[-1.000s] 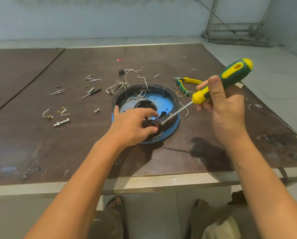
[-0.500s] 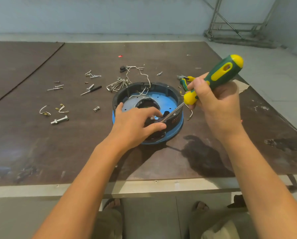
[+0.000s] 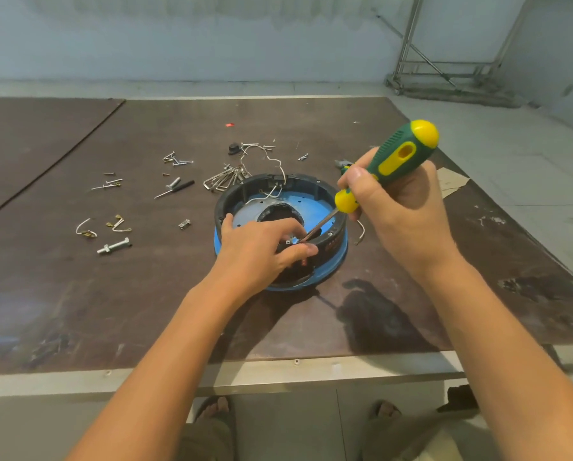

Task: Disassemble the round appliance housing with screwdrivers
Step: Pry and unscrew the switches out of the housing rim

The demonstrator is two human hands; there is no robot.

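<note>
**Two hands at the round housing (image 3: 312, 182)**

Both hands meet over its near side. The left hand (image 3: 258, 254) curls over the near wall, thumb and forefinger pinching at the black rim. The right hand (image 3: 401, 207), raised just to the right of it, grips the green-and-yellow screwdriver (image 3: 402, 158) by the handle. The shaft slants down leftward, with its tip beside the left forefinger. Further left of that hand, loose screws (image 3: 176, 159), a bolt (image 3: 113, 246) and a small black-handled screwdriver (image 3: 176, 188) lie on the table (image 3: 145, 304).
</note>
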